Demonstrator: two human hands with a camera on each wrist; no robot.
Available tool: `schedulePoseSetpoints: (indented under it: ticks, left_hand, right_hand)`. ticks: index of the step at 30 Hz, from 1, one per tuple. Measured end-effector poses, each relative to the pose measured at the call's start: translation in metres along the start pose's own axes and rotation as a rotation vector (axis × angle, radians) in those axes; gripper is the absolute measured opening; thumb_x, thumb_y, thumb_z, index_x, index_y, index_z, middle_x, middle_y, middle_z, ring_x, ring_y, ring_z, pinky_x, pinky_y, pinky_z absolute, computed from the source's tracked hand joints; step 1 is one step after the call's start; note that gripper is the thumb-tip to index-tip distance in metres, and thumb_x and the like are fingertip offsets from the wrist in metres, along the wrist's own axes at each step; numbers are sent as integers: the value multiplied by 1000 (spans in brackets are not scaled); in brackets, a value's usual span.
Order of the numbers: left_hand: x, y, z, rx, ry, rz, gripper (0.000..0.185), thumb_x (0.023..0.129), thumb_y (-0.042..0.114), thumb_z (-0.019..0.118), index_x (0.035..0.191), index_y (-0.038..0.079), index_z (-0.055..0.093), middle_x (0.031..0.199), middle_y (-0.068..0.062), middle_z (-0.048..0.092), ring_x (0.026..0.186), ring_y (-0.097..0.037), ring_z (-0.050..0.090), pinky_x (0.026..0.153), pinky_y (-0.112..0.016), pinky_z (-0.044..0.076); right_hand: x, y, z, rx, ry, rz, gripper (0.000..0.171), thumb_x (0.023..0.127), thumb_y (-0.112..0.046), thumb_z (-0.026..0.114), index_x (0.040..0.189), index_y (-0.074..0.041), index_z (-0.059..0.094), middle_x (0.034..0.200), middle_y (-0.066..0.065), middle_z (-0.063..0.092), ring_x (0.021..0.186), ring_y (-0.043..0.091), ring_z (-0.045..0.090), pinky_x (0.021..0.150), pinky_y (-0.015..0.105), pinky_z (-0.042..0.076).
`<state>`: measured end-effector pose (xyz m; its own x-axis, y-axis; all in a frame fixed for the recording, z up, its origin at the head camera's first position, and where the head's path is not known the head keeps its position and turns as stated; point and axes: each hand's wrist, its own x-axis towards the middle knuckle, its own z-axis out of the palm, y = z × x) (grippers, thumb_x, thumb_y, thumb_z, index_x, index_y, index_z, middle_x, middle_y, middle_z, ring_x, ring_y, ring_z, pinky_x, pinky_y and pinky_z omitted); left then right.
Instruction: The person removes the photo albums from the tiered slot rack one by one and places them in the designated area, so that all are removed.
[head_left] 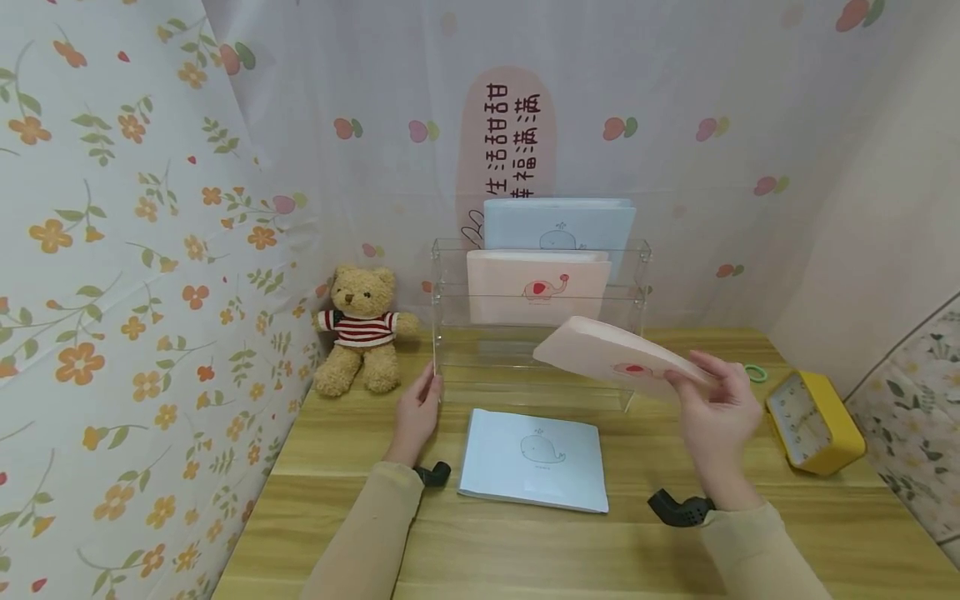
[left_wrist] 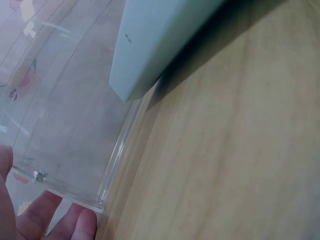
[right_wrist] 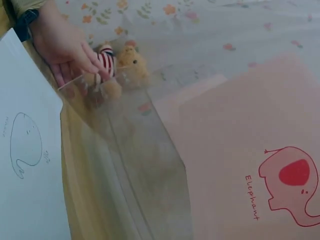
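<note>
My wooden bench [head_left: 360, 550] fills the lower frame. On it: a blue booklet [head_left: 534, 460] at centre, a clear rack [head_left: 536, 333] behind, a teddy bear [head_left: 362, 330] at left, a yellow clock [head_left: 814, 421] and green ring [head_left: 756, 372] at right.

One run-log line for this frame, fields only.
left hand: steadies clear rack | right hand: holds pink elephant book before rack | blue whale book: flat on table
</note>
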<state>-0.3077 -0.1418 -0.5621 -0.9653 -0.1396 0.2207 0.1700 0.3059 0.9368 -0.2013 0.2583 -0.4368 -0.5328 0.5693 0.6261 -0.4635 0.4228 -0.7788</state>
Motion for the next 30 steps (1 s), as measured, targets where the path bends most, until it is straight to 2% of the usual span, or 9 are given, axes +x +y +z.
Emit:
schedulePoseSetpoints:
  ticks: [4, 7, 11, 15, 19, 24, 30]
  left_hand:
    - [1, -1, 0, 0, 0, -8, 43, 103, 39, 61, 146, 31, 58, 146, -6, 62, 130, -26, 63, 107, -47, 53]
    - [1, 0, -1, -5, -8, -14, 43, 103, 40, 60, 146, 32, 57, 147, -6, 61, 132, -26, 62, 108, -47, 52]
    - [1, 0, -1, -12, -10, -18, 43, 104, 39, 59, 147, 32, 57, 149, -6, 59, 132, -26, 61, 108, -47, 52]
    - [-1, 2, -1, -6, -13, -25, 44, 104, 40, 59, 147, 31, 56, 148, -6, 60, 131, -26, 62, 107, -47, 53]
    - [-2, 3, -1, -17, -19, -31, 44, 103, 39, 60, 147, 31, 57, 147, -6, 61, 131, -26, 63, 108, -47, 53]
    - [0, 1, 0, -9, -6, -25, 44, 103, 41, 60, 146, 32, 58, 146, -6, 62, 131, -26, 63, 109, -46, 52]
    - [0, 1, 0, 17, -6, -33, 45, 102, 47, 59, 145, 35, 57, 147, -4, 61, 131, -26, 62, 109, -46, 52]
  right_hand:
    - [-5, 8, -25, 10, 114, 80, 42, 71, 12, 86, 112, 9, 73, 93, -15, 67, 74, -6, 69, 68, 7, 55]
    - [-7, 12, -42, 27, 205, 138, 43, 72, 10, 87, 113, 8, 73, 94, -11, 73, 82, -3, 74, 72, 8, 57]
    - [-8, 19, -63, 75, 296, 249, 45, 71, 3, 90, 114, 2, 75, 92, -8, 75, 83, 0, 74, 73, 8, 56]
    - [-10, 26, -78, 172, 377, 343, 48, 70, 3, 91, 115, 1, 75, 94, -5, 75, 86, 4, 74, 73, 7, 56]
    - [-14, 32, -88, 175, 439, 389, 48, 69, 1, 92, 114, 0, 76, 93, -7, 75, 85, 3, 73, 72, 7, 55]
    - [-15, 36, -93, 170, 464, 442, 47, 70, -1, 92, 114, -3, 76, 93, -7, 75, 81, 2, 73, 71, 7, 55]
    - [-12, 47, -90, 195, 421, 612, 45, 75, -1, 89, 117, -10, 75, 92, -6, 67, 84, 4, 65, 68, 7, 53]
